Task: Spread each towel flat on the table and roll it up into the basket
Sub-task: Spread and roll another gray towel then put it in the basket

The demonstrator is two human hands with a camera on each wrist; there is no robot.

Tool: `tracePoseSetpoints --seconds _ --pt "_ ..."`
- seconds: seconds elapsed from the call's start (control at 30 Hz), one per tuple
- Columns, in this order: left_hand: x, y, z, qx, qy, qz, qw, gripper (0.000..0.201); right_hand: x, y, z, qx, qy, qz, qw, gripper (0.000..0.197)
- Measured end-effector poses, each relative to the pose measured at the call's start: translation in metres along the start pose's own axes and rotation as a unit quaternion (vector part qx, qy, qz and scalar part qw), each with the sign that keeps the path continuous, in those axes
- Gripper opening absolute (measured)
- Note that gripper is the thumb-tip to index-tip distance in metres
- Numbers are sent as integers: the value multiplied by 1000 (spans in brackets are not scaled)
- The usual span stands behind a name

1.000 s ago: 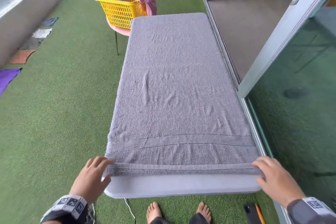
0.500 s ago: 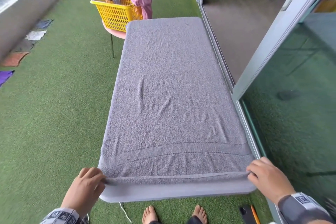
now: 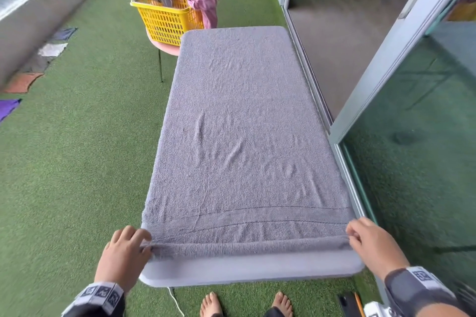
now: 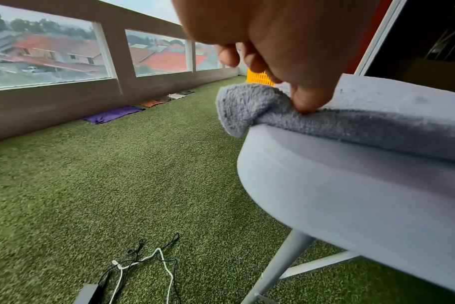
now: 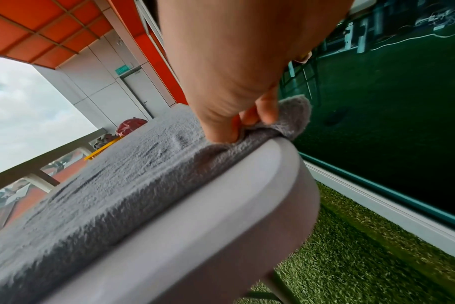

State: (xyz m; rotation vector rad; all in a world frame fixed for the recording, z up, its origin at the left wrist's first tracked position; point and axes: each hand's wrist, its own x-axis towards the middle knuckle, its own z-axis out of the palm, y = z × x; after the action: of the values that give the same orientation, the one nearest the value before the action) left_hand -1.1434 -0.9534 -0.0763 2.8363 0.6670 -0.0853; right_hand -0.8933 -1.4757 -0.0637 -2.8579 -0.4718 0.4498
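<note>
Soft, even daylight all round, coming through the windows [image 4: 47, 59] at upper left; shadows stay faint. Wide-angle bending curves lines at the frame edges. Both wrist views blur close up, and the glass door [image 3: 417, 162] at right shows dim reflections.

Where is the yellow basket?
In the head view, the yellow basket sits on a pink stool at the table's far left corner, holding grey and pink towels.
</note>
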Motion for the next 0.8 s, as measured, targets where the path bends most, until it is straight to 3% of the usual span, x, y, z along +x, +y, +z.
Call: tracePoseSetpoints --seconds 0.1,0.27,0.37,0.53,0.67,0.8 --pt "-5 8 1 -25 22 66 997 31 -11 1 4 -11 13 -34 999 29" --pt "-22 3 13 -10 -9 136 991 38 -27 6 12 -75 12 -62 995 39" --pt "-22 2 12 0 -6 138 990 46 -27 5 12 -76 29 -67 994 42" --pt "-11 7 5 30 11 153 988 20 -21 3 6 -83 -3 -84 993 7" --pt "-11 1 6 20 15 128 991 7 -19 5 4 -74 -22 -88 993 18" --pt "-3 6 3 24 11 89 996 15 -12 0 0 -40 -21 -49 998 23"
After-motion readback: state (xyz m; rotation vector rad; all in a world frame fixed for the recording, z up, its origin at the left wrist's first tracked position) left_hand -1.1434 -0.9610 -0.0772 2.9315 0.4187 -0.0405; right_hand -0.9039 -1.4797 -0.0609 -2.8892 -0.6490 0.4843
